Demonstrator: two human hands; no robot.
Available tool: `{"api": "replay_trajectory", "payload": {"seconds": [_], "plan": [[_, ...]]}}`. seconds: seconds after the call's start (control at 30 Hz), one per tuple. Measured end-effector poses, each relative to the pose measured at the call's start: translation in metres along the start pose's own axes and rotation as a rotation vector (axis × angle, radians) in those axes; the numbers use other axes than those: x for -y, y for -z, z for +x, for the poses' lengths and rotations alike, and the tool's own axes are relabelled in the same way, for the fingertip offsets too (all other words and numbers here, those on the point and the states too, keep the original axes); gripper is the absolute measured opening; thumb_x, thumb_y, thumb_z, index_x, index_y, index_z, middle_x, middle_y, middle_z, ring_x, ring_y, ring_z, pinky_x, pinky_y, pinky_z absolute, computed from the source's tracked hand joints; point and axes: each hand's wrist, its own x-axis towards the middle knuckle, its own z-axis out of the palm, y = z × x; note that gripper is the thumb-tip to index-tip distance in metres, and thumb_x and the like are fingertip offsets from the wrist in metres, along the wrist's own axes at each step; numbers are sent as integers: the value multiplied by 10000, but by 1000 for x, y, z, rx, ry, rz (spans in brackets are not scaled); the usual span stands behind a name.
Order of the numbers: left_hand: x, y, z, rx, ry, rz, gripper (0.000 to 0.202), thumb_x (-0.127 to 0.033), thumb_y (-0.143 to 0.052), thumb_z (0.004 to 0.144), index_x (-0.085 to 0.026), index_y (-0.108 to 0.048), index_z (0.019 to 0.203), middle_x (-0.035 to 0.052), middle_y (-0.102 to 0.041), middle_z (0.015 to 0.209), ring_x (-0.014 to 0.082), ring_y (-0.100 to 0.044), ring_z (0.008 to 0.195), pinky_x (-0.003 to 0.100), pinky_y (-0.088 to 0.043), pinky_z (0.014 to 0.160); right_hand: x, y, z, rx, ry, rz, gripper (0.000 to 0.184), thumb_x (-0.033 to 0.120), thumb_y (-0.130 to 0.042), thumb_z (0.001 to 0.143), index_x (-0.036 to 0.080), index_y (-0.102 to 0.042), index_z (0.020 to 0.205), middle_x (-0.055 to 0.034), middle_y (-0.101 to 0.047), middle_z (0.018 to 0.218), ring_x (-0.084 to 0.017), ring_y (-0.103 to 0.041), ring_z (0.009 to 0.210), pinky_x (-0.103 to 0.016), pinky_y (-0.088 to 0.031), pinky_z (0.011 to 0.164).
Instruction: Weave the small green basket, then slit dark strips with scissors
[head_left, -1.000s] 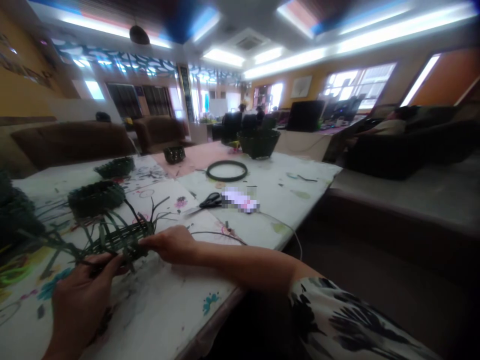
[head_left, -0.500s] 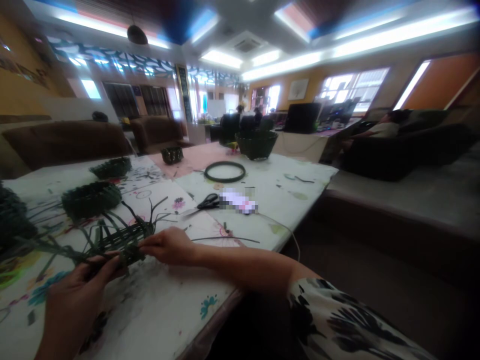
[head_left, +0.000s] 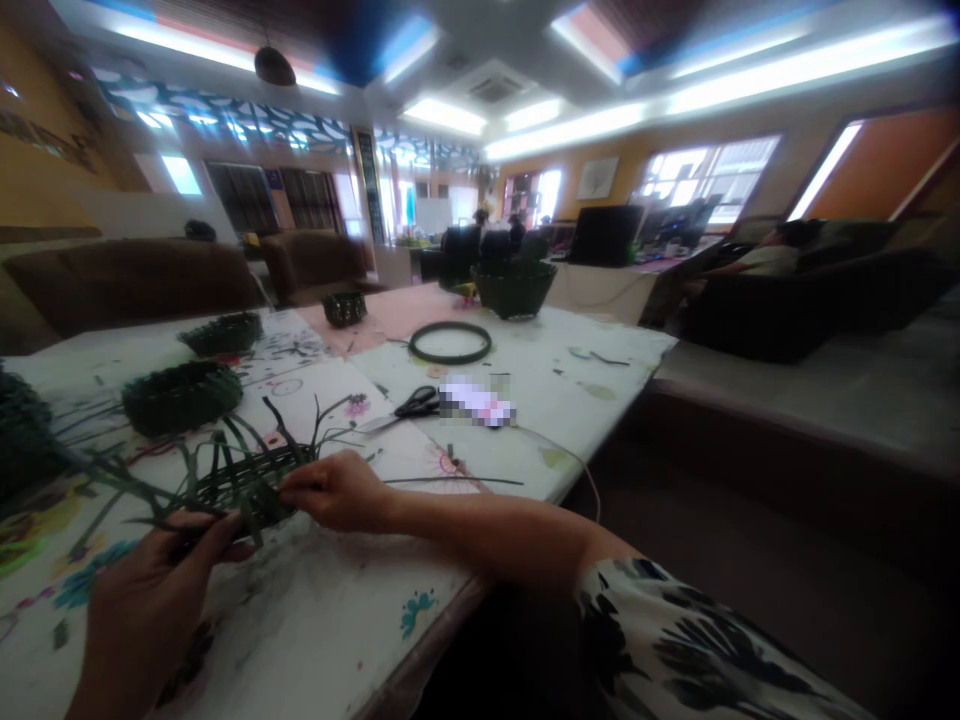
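Observation:
A half-woven basket of dark green strips point(head_left: 251, 470) sits near the table's left front, its loose strip ends sticking up and out to the left. My left hand point(head_left: 172, 560) pinches the basket's near left edge between thumb and fingers. On the near right side, my right hand point(head_left: 334, 490) is closed, its fingertips gripping the woven edge or a strip there; which of these is hidden. Black-handled scissors point(head_left: 416, 403) lie beyond my right hand, beside a blurred-out white item point(head_left: 478, 402).
Finished-looking green baskets stand around: a wide one point(head_left: 182, 398), a shallow one point(head_left: 223, 334), a small one point(head_left: 345, 310), a tall one point(head_left: 514, 290). A green ring point(head_left: 450, 357) and a loose strip point(head_left: 457, 481) lie on the flowered tablecloth point(head_left: 360, 620). A person point(head_left: 772, 255) sits far right.
The basket's strips have shifted and tilted slightly to the right, with a strip end now hanging between my hands. Both hands stay nearly in place.

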Motion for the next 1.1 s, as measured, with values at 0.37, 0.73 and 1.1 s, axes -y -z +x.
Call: {"api": "replay_trajectory", "payload": {"seconds": [0.37,0.73,1.1], "plan": [[7,4,9,116,17,81,285,-541,-583,723,-275,-661,789,-52,-705,638,247,-682,738,319,-490,703,-2,-4,-3,-63,47,-2,159,242,-623,872,186,-759,933,8,-746,808,-138,-672,761,-172,-436,653],[4,6,5,80,-103,57,259,-485,-581,714,-236,-644,745,-16,-687,626,217,-665,658,287,-480,649,-2,-7,-5,-106,68,48,166,230,-618,864,157,-761,908,-7,-729,752,-130,-647,697,-174,-422,629],[4,4,-3,-208,-320,-105,292,-366,-635,840,-186,-592,1066,44,-652,949,143,-660,650,262,-526,622,-9,3,6,-207,93,240,203,204,-564,847,105,-723,769,-1,-618,624,-99,-517,577,-179,-381,558]]}}
